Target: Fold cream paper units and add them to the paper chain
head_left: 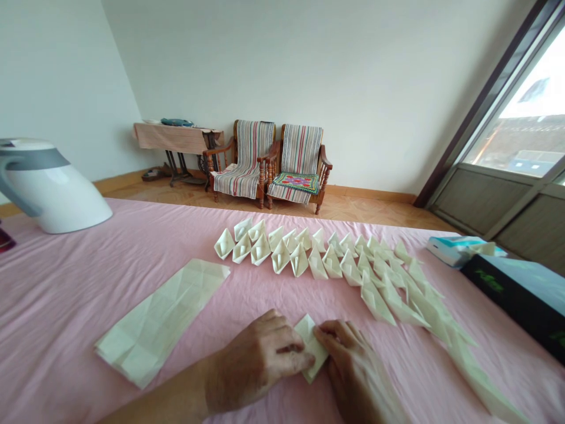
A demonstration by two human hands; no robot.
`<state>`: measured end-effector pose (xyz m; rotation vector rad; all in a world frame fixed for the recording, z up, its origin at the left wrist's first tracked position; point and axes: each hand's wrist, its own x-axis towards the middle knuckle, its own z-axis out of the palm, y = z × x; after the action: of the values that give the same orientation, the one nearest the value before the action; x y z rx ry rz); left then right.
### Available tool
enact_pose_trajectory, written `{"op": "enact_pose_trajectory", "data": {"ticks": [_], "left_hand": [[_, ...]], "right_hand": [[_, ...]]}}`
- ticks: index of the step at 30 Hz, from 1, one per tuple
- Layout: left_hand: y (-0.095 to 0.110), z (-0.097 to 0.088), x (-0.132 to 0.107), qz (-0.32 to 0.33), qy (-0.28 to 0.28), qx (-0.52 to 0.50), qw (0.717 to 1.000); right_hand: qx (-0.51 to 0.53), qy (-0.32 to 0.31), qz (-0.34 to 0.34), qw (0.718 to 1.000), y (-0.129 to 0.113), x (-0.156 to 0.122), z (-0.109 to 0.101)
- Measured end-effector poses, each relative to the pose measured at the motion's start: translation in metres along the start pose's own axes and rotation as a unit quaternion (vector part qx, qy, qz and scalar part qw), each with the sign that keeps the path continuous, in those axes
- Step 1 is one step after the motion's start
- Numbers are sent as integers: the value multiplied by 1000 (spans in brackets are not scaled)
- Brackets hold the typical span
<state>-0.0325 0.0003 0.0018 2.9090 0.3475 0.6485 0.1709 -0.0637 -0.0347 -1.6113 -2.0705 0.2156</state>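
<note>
A small folded piece of cream paper (306, 327) lies on the pink cloth between my two hands. My left hand (260, 359) grips its left side, with the fingertips on top of the paper. On the other side, my right hand (351, 365) pinches the right edge between thumb and fingers. Beyond the hands stand rows of folded paper boats (299, 260), which curve down toward the near right. A stack of flat, creased paper strips (163, 318) rests left of my left hand.
A white and grey jug (70, 191) stands at the far left of the pink tablecloth (145, 229). At the right lie a dark box (512, 288) and a tissue pack (454, 250). Two wooden chairs (300, 159) are against the wall.
</note>
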Motion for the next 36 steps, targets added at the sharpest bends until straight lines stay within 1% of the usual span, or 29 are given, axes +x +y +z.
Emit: {"op": "enact_pose_trajectory", "data": {"ticks": [2,5,8,12,16,21,24,28,32,36], "left_hand": [[0,0,0,3,4,12,1000],[1,1,1,1,-7,28,1000],[3,2,1,-11,-21,38,999],[4,2,1,-16,-18,48,999],[4,0,1,-8,-29,51,998],[4,0,0,-5,-41,54,998],[4,2,-1,-1,-25,69,997],[5,4,0,0,-11,81,997],[6,3,2,1,-20,81,997],[9,0,2,0,-33,88,996]], "right_hand": [[-2,10,-6,1000,-1,0,-2],[3,29,-27,999,-2,-1,-4],[13,64,-43,997,0,-1,-4],[29,101,-67,992,1,-3,-8],[63,82,-93,990,-1,-3,-11],[67,61,-67,994,-4,-3,-7],[55,56,-66,995,-3,-3,-1],[39,67,-76,994,-1,-4,4],[35,61,-86,994,-2,-3,-1],[36,35,-104,993,-2,-3,-6]]}}
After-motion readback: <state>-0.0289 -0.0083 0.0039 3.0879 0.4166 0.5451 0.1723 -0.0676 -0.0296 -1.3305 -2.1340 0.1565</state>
